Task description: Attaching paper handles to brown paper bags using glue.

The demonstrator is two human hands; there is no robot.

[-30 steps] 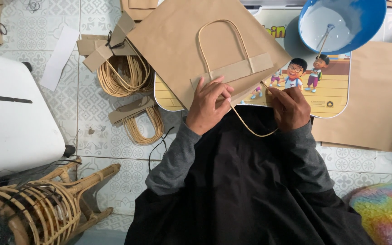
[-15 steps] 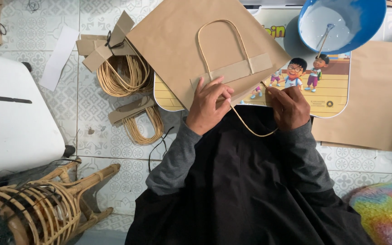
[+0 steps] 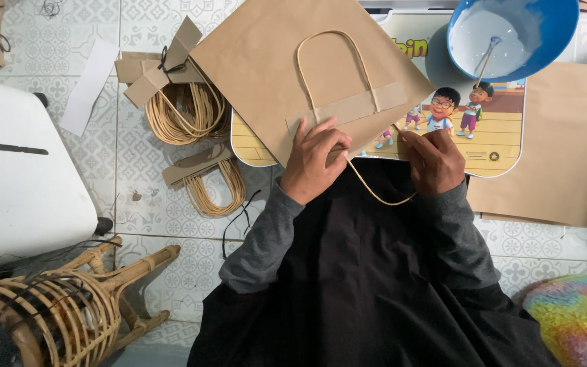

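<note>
Brown paper bag lies flat on a cartoon-printed board, its lower edge pressed under the left hand with fingers spread; the right hand pinches a loose twine handle. Beside them, a blue bowl holds white paste and a stick.

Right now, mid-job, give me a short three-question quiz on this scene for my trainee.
1. True or false: the left hand presses on the brown paper bag.
2. What does the right hand pinch? A) loose cord handle B) blue bowl C) white paper strip
3. Fill in: the bag's upper handle is fixed under a glued paper ____.

Key: 1 true; 2 A; 3 strip.
</note>
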